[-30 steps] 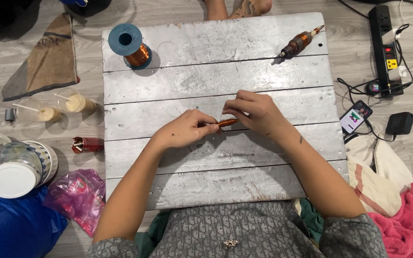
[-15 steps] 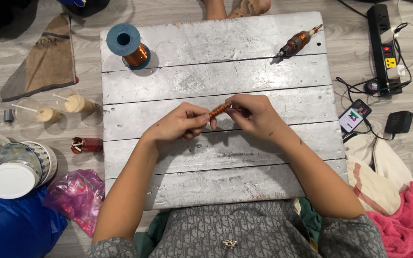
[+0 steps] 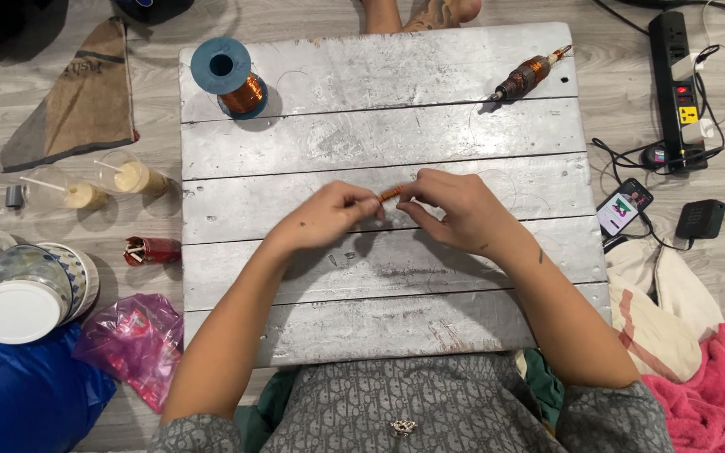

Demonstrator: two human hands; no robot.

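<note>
- Copper coil (image 3: 391, 193) – small, orange-brown, held just above the middle plank of the board (image 3: 379, 335), pinched between both hands.
- Head view, hands: left hand (image 3: 329, 216) closed, fingertips gripping the coil's left end; right hand (image 3: 451, 210) closed on the right end, fingers curled over it. Hands nearly touching each other.
- Head view, board top: spool (image 3: 232, 80) of copper wire with a blue flange at the far left corner; wound rotor (image 3: 530, 74) lying tilted at the far right corner. Both well apart from the hands.
- Head view, floor left: two cups (image 3: 111, 180) with sticks, red packet (image 3: 153, 250), pink bag (image 3: 132, 340), white lid (image 3: 14, 310).
- Head view, floor right: power strip (image 3: 677, 84), phone (image 3: 624, 205), black adapter (image 3: 700, 218), pink cloth (image 3: 706, 394).
- Risk, as a judgement: the coil is tiny and held only at its ends – an uneven squeeze or twist could kink or spread the turns, or the piece could slip from the fingertips onto the board and roll toward a plank gap.
- Whether a loose wire runs from coil to spool cannot be told; if one does, a tug could snag it.
</note>
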